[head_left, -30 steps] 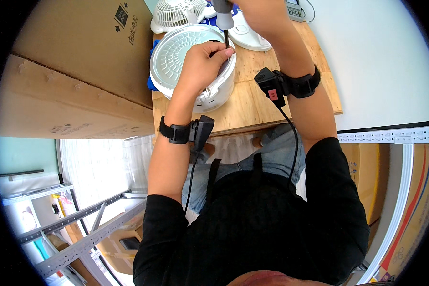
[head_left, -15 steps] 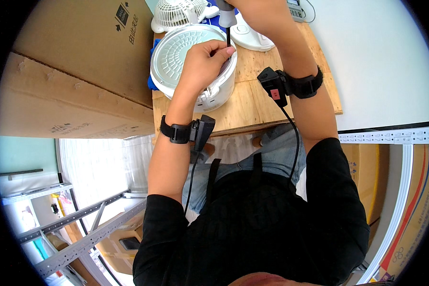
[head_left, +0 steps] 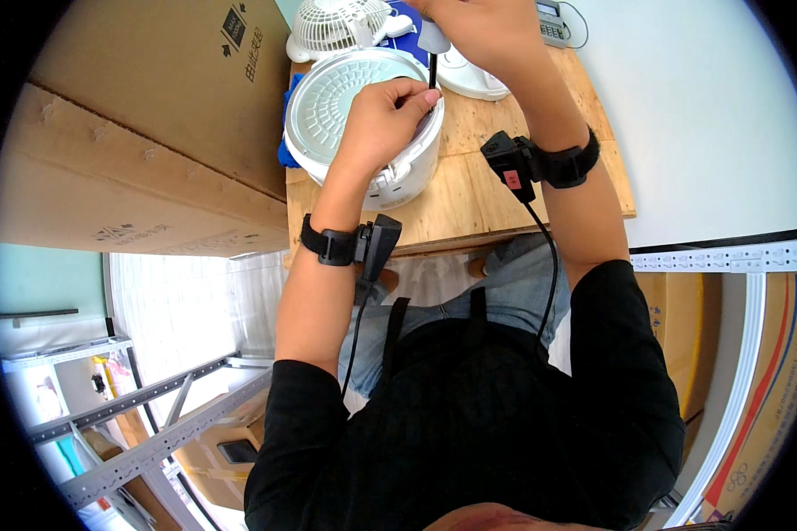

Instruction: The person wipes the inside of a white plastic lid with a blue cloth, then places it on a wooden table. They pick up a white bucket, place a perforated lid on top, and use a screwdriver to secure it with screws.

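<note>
A white rice cooker (head_left: 323, 111), with a ribbed round panel on its upper face, lies on the wooden table. Over its right rim my left hand (head_left: 381, 122) is closed in a pinch, thumb and forefinger at the lower shaft of a screwdriver (head_left: 433, 69). The screwdriver stands nearly upright, grey handle up, dark shaft down. Its tip is hidden by my fingers and the rim. My right hand (head_left: 487, 34) is wrapped round the top of the handle, partly cut off by the picture's upper edge.
Behind the cooker are a white slotted basket-like part (head_left: 332, 28) and a blue sheet (head_left: 407, 42). A round white part (head_left: 471, 78) lies right of it. A large cardboard box (head_left: 150, 133) flanks the wooden table (head_left: 487, 190) on the left; a grey keypad device (head_left: 553, 26) sits at the back right.
The screwdriver handle has shifted slightly right and now leans a little differently, my right hand with it. My left hand keeps its pinch at the cooker's rim.
</note>
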Action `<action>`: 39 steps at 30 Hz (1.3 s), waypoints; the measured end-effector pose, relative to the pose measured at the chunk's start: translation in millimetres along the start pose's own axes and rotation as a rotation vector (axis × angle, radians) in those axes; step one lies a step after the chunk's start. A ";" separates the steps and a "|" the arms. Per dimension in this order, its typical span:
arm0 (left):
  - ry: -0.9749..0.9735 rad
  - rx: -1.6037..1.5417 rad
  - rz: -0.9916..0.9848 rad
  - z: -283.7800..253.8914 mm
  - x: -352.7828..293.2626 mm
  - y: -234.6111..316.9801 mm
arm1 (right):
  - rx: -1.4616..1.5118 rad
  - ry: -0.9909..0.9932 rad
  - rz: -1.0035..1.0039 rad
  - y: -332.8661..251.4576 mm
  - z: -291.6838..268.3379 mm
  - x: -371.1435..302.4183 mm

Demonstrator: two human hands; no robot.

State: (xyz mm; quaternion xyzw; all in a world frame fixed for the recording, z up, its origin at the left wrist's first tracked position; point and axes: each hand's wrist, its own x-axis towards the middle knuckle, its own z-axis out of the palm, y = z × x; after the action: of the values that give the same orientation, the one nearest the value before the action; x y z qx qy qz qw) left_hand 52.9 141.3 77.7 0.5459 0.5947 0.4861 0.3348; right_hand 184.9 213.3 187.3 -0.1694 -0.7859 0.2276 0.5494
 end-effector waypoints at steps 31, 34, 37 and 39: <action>0.028 0.033 0.118 0.7 3.0 -6.9 | 0.166 0.098 0.136 -15.3 3.1 2.2; 0.079 0.179 0.180 0.5 -4.6 3.8 | 0.235 0.281 0.107 -18.7 7.6 10.4; 0.156 0.426 0.261 -0.7 -20.8 12.2 | 0.070 0.285 0.194 -6.2 -5.1 13.9; 0.187 0.725 0.365 -2.6 -44.2 19.7 | 0.078 0.244 0.197 14.9 -10.4 13.4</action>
State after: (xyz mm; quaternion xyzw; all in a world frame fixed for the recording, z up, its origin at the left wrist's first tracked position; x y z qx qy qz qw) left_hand 64.8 96.2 91.3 0.6785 0.6485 0.3440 -0.0265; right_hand 190.5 234.5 192.7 -0.2507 -0.6835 0.2885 0.6219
